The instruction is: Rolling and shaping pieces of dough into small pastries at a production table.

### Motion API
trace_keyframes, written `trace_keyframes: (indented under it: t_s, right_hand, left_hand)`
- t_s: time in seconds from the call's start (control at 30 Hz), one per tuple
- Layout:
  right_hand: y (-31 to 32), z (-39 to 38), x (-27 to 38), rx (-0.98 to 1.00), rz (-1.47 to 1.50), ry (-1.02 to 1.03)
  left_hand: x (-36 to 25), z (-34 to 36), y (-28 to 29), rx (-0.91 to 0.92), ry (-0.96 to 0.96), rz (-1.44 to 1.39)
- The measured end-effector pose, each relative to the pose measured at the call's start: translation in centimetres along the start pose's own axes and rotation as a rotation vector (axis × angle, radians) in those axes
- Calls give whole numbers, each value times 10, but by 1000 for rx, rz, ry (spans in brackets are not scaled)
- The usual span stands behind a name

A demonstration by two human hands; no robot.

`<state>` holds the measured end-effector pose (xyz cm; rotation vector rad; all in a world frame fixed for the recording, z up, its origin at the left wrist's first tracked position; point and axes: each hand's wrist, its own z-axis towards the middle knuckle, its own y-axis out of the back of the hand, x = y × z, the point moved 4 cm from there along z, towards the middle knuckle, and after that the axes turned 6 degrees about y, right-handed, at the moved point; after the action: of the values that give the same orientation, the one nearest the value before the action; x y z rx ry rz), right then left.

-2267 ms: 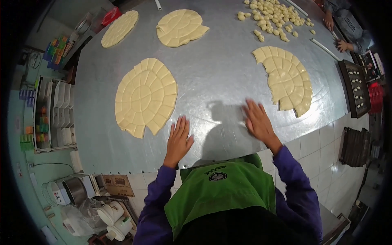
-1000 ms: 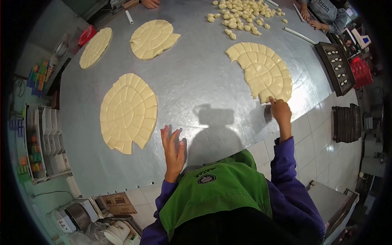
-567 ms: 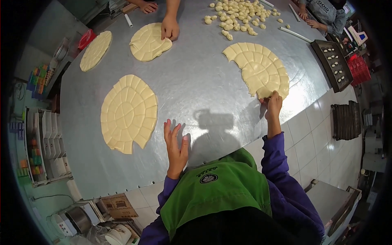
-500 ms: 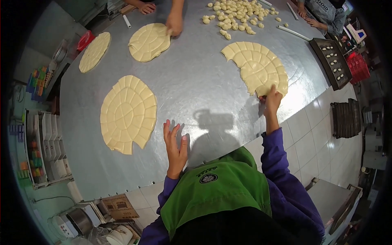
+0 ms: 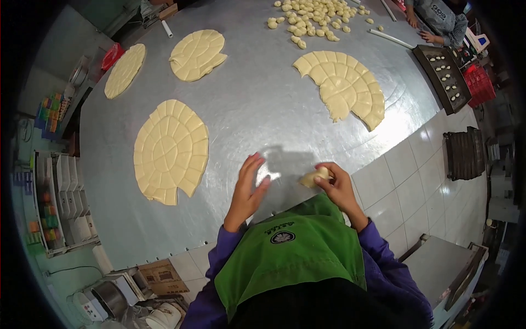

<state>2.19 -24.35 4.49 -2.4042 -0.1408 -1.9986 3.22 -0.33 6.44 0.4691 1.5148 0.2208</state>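
Note:
My right hand (image 5: pixel 329 183) pinches a small torn piece of pale dough (image 5: pixel 309 179) low over the steel table (image 5: pixel 252 98), near its front edge. My left hand (image 5: pixel 251 186) is open beside it, fingers apart and curved, holding nothing. Ahead to the right lies a partial round of scored dough (image 5: pixel 356 88) with a ragged gap along its lower left. A scored dough round (image 5: pixel 170 151) lies to the left of my hands, and two more (image 5: pixel 197 54) (image 5: pixel 123 71) lie at the back left.
Many small dough balls (image 5: pixel 315 19) lie at the back, near white rods (image 5: pixel 392 38). A dark tray of small pieces (image 5: pixel 441 77) sits at the right edge, beside a red crate (image 5: pixel 479 82). A co-worker's hand (image 5: pixel 430 37) rests at the back right. Stacked dark trays (image 5: pixel 463 156) stand beyond the table.
My right hand has pulled a piece off the right dough sheet and brought it toward me. My left hand has risen slightly rightward. A co-worker's hands have left the back dough round.

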Motion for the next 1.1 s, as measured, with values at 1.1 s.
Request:
trace_keyframes:
  t_s: [1.1]
  right_hand:
    - [-90,28,79,504,-1098,1031]
  left_hand:
    - [-13,15,-2,375,437,-167]
